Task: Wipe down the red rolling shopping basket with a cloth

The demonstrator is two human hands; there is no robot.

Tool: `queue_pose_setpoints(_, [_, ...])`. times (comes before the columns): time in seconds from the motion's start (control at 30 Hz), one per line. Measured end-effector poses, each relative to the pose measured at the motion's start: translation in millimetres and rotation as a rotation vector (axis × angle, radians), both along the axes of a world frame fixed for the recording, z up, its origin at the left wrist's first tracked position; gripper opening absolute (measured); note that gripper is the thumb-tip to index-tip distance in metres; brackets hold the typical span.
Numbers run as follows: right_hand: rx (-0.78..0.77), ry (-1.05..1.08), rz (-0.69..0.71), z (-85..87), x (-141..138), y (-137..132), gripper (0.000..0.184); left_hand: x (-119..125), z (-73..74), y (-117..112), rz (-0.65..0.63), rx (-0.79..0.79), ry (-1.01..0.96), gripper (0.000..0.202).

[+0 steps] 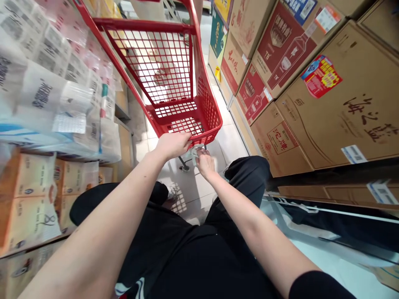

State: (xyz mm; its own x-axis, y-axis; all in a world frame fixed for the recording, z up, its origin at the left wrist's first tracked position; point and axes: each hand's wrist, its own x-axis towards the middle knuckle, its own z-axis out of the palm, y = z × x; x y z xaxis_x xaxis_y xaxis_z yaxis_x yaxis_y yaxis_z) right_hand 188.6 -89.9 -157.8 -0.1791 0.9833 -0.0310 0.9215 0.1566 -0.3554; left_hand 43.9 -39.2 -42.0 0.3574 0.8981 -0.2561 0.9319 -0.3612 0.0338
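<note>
Stacked boxes (pixel 311 104) walled the right side of the aisle, brown and red, several printed with bottles; packs (pixel 43 93) in pale wrapping filled the left side, blurred towards the edge. Between them, on the tiled floor (pixel 195 191), stood the red cart (pixel 209 133), its mesh basket directly ahead of the person's black-clad legs (pixel 243 182), which were spread with the knees bent. The left hand (pixel 174 144) was closed over the near lower rim of the cart, its fingers curled round the edge; the right hand (pixel 205 162) was just beside it, a little lower, its fingers bent and partly closed on a pale, crumpled cloth (pixel 192 154); the cloth lay just under that rim, though whether it touched the cart could not be told. A small wheel (pixel 184 168) showed below the cloth.
</note>
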Motion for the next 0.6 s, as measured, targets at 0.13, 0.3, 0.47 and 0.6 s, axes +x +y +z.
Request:
queue_pose_setpoints(0.13, [-0.005,-0.016,0.035,2.9,6,3,0.034,1,-0.6,1,0.006,-0.002,0.011,0.037])
queue_pose_setpoints(0.3, [0.019,-0.043,0.052,8.7,9,9,0.03,0,-2.2,3,-0.002,0.008,0.004,0.035])
queue_pose_setpoints(0.47, [0.035,-0.02,0.04,9.2,12,11,0.03,-2,-4.5,3,-0.006,0.018,-0.029,0.037])
queue_pose_setpoints(0.6, [-0.031,-0.003,-0.037,6.5,19,3,0.026,-2,-5.3,3,0.007,0.023,-0.023,0.038])
